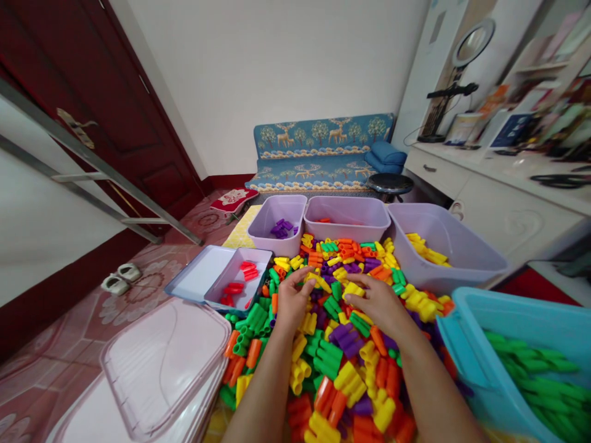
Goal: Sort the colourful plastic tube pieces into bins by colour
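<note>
A large heap of short plastic tube pieces (pixel 327 357) in green, yellow, orange and purple covers the table, many joined side by side. My left hand (pixel 294 300) is over the middle of the heap, thumb and fingers closed at one end of a yellow tube piece (pixel 322 282). To its right, my right hand (pixel 377 303) has its thumb and fingers around another yellow tube piece (pixel 354 289). Both hands are low, close to the pieces beneath them. Parts of the held pieces are hidden by my fingers.
Lilac bins hold purple (pixel 277 249), orange-red (pixel 346 234) and yellow (pixel 462 277) pieces behind the heap. A blue bin (pixel 462 301) with green pieces stands right. An open case (pixel 215 295) with red pieces and stacked lids (pixel 161 363) lie left.
</note>
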Demonstrator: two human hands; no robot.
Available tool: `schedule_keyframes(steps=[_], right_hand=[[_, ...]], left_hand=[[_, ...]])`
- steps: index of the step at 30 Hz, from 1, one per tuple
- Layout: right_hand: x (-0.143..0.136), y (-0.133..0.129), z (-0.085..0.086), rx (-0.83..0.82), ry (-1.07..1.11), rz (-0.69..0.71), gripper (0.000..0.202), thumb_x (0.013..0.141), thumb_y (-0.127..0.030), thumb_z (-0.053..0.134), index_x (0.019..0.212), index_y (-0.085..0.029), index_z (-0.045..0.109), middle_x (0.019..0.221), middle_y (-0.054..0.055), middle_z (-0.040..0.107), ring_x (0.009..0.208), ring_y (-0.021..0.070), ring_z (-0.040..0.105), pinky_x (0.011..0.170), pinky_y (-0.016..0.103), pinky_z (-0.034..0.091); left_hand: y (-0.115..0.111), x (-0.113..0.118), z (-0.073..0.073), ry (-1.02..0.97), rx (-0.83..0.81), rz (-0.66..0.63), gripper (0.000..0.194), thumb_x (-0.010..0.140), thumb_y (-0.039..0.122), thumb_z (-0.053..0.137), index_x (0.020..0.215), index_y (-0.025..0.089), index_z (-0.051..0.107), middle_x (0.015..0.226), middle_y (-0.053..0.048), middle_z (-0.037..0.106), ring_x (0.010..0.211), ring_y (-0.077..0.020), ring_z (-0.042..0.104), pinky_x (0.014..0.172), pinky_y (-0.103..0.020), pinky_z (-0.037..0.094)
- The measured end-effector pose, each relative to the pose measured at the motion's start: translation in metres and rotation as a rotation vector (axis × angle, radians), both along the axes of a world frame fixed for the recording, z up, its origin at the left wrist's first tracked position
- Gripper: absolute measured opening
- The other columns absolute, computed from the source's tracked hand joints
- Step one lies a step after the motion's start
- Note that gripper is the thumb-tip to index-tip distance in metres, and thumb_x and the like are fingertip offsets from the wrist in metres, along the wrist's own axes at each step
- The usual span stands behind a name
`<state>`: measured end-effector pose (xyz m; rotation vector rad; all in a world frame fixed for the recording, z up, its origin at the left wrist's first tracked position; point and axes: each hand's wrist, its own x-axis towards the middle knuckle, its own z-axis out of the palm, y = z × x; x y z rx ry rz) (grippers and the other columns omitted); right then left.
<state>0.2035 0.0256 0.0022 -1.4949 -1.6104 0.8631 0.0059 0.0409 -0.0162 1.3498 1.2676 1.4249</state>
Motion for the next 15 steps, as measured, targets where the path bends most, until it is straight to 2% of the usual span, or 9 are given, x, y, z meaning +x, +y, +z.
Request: schedule_keyframes(steps=[2,4,7,9,10,12,14,15], right_hand=[[0.007,0.0,0.005,-0.05,0.107,0.017,0.04,0.065,-0.027,0.071,0.104,-0.019,0.068,0.102,0.008,0.071,0.09,0.0247,0.066,0.076,0.038,0.054],[0.011,-0.001,0.014,-0.001,0.243,-0.08,0.039,0.063,-0.029,0.074,0.1,-0.019,0.069,0.103,0.009,0.07,0.091,0.0247,0.066,0.076,0.039,0.054],[0.014,-0.002,0.031,0.358,0.663,-0.402,0.042,0.071,-0.036,0.07,0.11,-0.021,0.062,0.114,0.006,0.065,0.101,0.0209,0.063,0.086,0.039,0.052],[0.015,-0.002,0.038,0.551,0.946,-0.513,0.038,0.076,-0.037,0.067,0.11,-0.022,0.059,0.117,0.005,0.063,0.107,0.0179,0.061,0.093,0.038,0.049],[0.015,-0.002,0.04,0.575,1.04,-0.523,0.035,0.076,-0.036,0.067,0.108,-0.021,0.06,0.115,0.005,0.063,0.106,0.017,0.062,0.094,0.037,0.048],[0.015,-0.002,0.037,0.501,1.103,-0.525,0.032,0.073,-0.035,0.07,0.101,-0.02,0.062,0.108,0.004,0.065,0.099,0.0161,0.064,0.089,0.035,0.051],[0.011,-0.002,0.03,0.323,1.01,-0.492,0.033,0.07,-0.036,0.071,0.098,-0.02,0.064,0.103,0.005,0.066,0.091,0.0159,0.065,0.077,0.03,0.053],[0.008,-0.002,0.026,0.216,0.92,-0.432,0.033,0.07,-0.037,0.071,0.097,-0.019,0.065,0.101,0.006,0.067,0.088,0.0162,0.065,0.071,0.028,0.053]], left_hand=[[0.0,0.001,0.0,0.023,-0.003,0.019,0.029,0.076,0.025,0.066,0.103,0.015,0.07,0.104,-0.009,0.071,0.096,-0.0218,0.065,0.085,-0.033,0.049],[0.0,0.001,0.0,0.041,-0.002,0.033,0.028,0.076,0.026,0.066,0.101,0.015,0.071,0.105,-0.009,0.071,0.098,-0.0223,0.064,0.088,-0.033,0.048],[0.001,0.002,0.0,0.048,-0.007,0.036,0.027,0.076,0.026,0.066,0.101,0.015,0.071,0.105,-0.01,0.071,0.102,-0.0228,0.064,0.091,-0.033,0.047],[0.001,0.003,0.0,0.051,-0.009,0.029,0.027,0.076,0.026,0.066,0.101,0.016,0.071,0.104,-0.009,0.071,0.101,-0.0226,0.064,0.089,-0.033,0.047],[0.0,0.003,0.0,0.052,-0.008,0.025,0.027,0.076,0.027,0.066,0.1,0.016,0.071,0.104,-0.009,0.072,0.099,-0.0225,0.064,0.088,-0.032,0.048],[0.0,0.003,0.0,0.042,-0.007,0.024,0.027,0.076,0.028,0.066,0.1,0.016,0.071,0.102,-0.009,0.072,0.096,-0.0221,0.065,0.084,-0.031,0.049],[0.0,0.003,-0.001,0.014,-0.002,0.03,0.03,0.077,0.031,0.067,0.102,0.016,0.071,0.102,-0.009,0.072,0.093,-0.0216,0.065,0.081,-0.03,0.05],[0.0,0.003,-0.002,-0.006,0.003,0.03,0.032,0.077,0.032,0.067,0.103,0.015,0.07,0.102,-0.009,0.072,0.092,-0.0213,0.065,0.08,-0.029,0.05]])
